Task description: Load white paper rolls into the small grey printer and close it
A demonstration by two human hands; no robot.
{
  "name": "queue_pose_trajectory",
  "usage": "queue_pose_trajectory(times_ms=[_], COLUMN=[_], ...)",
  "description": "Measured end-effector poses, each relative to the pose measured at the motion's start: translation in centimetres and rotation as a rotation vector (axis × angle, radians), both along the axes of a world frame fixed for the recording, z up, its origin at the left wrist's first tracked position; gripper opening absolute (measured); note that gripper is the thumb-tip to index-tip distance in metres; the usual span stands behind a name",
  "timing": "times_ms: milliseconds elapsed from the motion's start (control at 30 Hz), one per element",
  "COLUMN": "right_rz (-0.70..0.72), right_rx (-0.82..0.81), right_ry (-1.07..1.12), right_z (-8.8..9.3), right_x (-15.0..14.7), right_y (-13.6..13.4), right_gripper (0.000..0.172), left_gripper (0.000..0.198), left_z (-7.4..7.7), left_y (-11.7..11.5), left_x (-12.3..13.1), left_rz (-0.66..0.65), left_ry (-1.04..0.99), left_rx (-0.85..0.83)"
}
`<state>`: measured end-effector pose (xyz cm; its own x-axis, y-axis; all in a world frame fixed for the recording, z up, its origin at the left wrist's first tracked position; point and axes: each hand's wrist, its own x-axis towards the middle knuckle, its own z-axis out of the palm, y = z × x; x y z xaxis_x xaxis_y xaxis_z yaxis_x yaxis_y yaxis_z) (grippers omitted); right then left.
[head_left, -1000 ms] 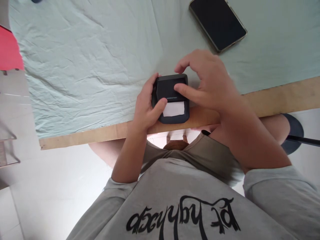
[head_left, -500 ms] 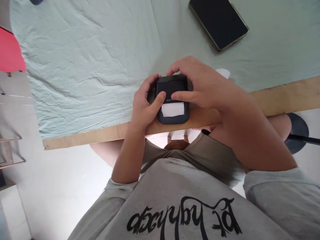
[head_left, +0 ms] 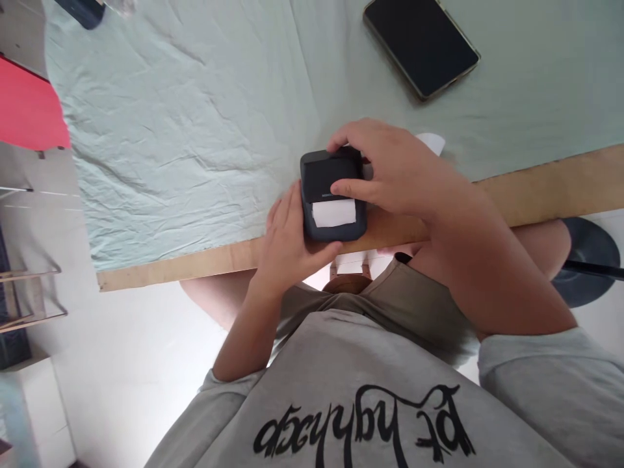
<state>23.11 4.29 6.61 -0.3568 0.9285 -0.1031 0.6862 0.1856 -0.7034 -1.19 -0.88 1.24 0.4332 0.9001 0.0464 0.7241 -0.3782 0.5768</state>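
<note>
A small dark mini printer (head_left: pixel 319 170) with rounded corners sits at the front edge of the table. From the slot in its top comes a short white paper strip (head_left: pixel 334 213). Around its left side and front edge curls my left hand (head_left: pixel 284 244), fingers along the side and thumb against the near edge. My right hand (head_left: pixel 387 166) grips the right side, its thumb on the lid and its index finger over the far edge. Part of a white, round-edged thing (head_left: pixel 433 142) shows behind my right wrist; its kind is hidden.
A dark-screened tablet (head_left: pixel 423 45) in a clear-edged case lies farther back on the pale green cloth (head_left: pixel 195 117). The wooden table edge (head_left: pixel 546 181) runs along the front. A dark object (head_left: pixel 88 13) stands at the back left, and a red panel (head_left: pixel 32 107) lies beyond the left side.
My left hand has slid toward me; its thumb has left the lid for the printer's near edge. The right hand keeps nearly the same hold. The view has shifted slightly.
</note>
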Motion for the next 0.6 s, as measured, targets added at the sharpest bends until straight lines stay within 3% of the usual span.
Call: queue_pose_trajectory(times_ms=[300, 600], right_rz=[-0.026, -0.165], right_rx=[-0.018, -0.082], right_ry=[-0.103, -0.163], right_z=[0.2, 1.2], right_x=[-0.3, -1.4], right_y=[-0.2, -0.1], right_gripper=[0.041, 0.052], left_gripper=[0.124, 0.123], left_z=[-1.6, -1.3], left_y=[-0.6, -0.3], left_x=[0.3, 0.0], left_rz=[0.011, 0.065], left_ry=[0.048, 0.006], left_rx=[0.122, 0.062])
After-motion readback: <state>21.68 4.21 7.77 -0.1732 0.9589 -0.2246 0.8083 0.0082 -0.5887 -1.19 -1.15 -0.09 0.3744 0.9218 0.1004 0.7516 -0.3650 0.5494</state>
